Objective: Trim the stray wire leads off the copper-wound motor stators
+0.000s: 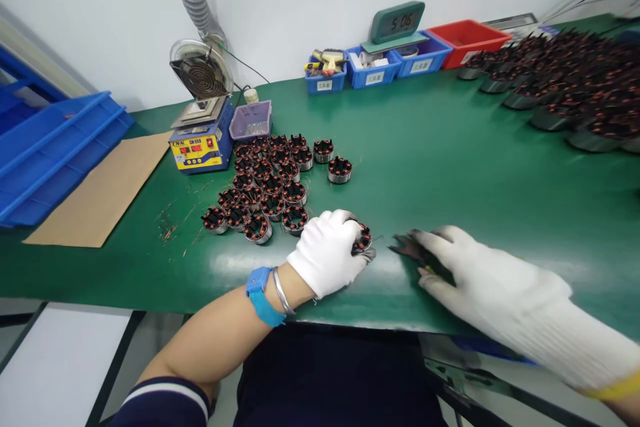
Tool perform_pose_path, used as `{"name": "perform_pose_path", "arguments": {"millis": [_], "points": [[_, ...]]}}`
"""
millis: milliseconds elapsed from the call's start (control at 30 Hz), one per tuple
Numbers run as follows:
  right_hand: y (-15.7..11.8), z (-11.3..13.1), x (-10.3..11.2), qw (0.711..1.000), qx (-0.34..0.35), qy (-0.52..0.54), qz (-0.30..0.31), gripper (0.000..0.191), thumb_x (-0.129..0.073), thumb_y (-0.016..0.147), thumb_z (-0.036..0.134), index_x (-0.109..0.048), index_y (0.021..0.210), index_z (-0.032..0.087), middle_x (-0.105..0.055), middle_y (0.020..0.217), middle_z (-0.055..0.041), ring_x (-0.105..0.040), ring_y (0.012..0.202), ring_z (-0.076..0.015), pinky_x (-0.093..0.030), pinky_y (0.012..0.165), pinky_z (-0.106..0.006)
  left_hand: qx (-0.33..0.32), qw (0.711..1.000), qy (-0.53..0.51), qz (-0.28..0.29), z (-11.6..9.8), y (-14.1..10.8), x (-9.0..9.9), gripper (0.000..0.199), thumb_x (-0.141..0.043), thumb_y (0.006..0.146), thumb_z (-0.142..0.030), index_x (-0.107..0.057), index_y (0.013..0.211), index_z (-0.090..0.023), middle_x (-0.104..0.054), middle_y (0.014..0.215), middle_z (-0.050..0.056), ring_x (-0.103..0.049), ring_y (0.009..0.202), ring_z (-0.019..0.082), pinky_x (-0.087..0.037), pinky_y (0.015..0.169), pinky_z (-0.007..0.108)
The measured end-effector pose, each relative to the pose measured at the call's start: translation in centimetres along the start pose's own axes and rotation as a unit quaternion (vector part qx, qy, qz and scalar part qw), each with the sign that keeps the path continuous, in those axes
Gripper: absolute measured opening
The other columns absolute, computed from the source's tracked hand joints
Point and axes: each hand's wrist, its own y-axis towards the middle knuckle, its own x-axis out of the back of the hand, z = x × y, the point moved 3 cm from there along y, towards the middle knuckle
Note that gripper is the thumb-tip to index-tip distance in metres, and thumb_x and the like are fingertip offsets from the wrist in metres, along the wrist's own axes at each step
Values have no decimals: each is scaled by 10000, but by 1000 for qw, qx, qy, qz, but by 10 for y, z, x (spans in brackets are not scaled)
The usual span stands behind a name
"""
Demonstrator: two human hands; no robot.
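Observation:
My left hand (327,250), in a white glove, is closed around a small motor stator (363,238) near the front of the green table. Black plastic and copper windings show between its fingers, and a thin wire end sticks out to the right. To the right, my gloved right hand (465,263) grips dark wire cutters (411,248), slightly blurred, their jaws pointing at the stator but apart from it. The handles are mostly hidden by the fingers. Just left of my left hand stands a cluster of several similar stators (273,183), some trailing thin copper wires.
A blue and yellow solder pot (203,147) with a purple tray (251,120) stands at back left. Wire scraps (169,230) lie near cardboard (95,197). Blue bins (373,75), a red bin (450,47) and a clock (397,21) line the wall. More stators (560,87) fill the right.

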Motion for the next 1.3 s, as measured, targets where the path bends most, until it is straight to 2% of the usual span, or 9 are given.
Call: {"name": "perform_pose_path", "arguments": {"millis": [67, 133, 267, 367, 433, 833, 1000, 1200, 1300], "points": [[2, -14, 3, 995, -73, -16, 60, 421, -486, 916, 470, -724, 1225, 312, -728, 1112, -128, -708, 666, -288, -456, 498, -391, -16, 1000, -15, 0, -4, -2, -3, 288, -714, 912, -430, -702, 1082, -198, -703, 1273, 92, -679, 1085, 309, -564, 905, 438], [8, -22, 11, 993, -98, -24, 61, 473, -469, 922, 480, -712, 1256, 248, -715, 1186, -175, -730, 767, -338, -521, 572, -461, -14, 999, -39, 3, -6, -3, -7, 367, -757, 873, -458, -689, 1118, -193, -718, 1192, 100, -692, 1058, 319, -567, 895, 448], [14, -3, 18, 995, 22, 78, -63, 589, -563, 874, 592, -677, 1269, 170, -700, 1227, -215, -709, 1050, -378, -595, 822, -493, -1, 995, -94, -28, -7, -2, -14, 727, -815, 792, -527, -575, 1372, -160, -714, 1230, 140, -704, 1117, 347, -568, 961, 475], [11, 20, 9, 974, 104, 197, -45, 369, -485, 949, 498, -708, 1041, 219, -744, 1009, -129, -727, 913, -286, -600, 784, -426, -7, 994, -104, -34, -6, 0, -18, 1054, -815, 749, -591, -352, 1579, -134, -725, 1212, 154, -720, 1084, 365, -581, 940, 492], [10, 27, 4, 966, 121, 229, -8, 333, -422, 976, 410, -681, 858, 237, -727, 847, -90, -703, 765, -238, -571, 689, -379, -15, 994, -104, -22, -5, 1, -18, 1114, -807, 745, -593, -284, 1615, -134, -728, 1197, 151, -724, 1061, 368, -587, 920, 493], [21, 15, 6, 972, 44, 227, 29, 279, -477, 900, 384, -642, 720, 249, -708, 732, -48, -648, 628, -201, -465, 569, -328, -34, 996, -82, -9, -4, -2, -12, 949, -742, 789, -502, -370, 1591, -159, -694, 1272, 149, -698, 1092, 359, -583, 936, 499], [16, 22, 5, 962, 56, 265, 33, 277, -547, 864, 475, -693, 820, 244, -730, 816, -67, -671, 721, -225, -502, 635, -347, -40, 996, -73, -21, -5, -2, -14, 910, -726, 796, -511, -405, 1568, -150, -701, 1246, 149, -700, 1073, 349, -584, 924, 490], [15, 32, 3, 968, 69, 243, 17, 353, -430, 909, 424, -539, 630, 238, -643, 700, -64, -600, 672, -210, -421, 625, -343, -45, 996, -75, -34, -6, -2, -16, 871, -725, 794, -480, -443, 1550, -151, -705, 1235, 149, -693, 1063, 339, -579, 934, 497], [17, 30, 5, 971, 73, 226, 11, 363, -431, 914, 423, -490, 604, 242, -612, 662, -57, -567, 631, -201, -390, 603, -338, -79, 991, -68, -87, -7, -5, -17, 647, -702, 834, -439, -595, 1422, -193, -712, 1224, 147, -677, 1120, 337, -555, 984, 514]]}}
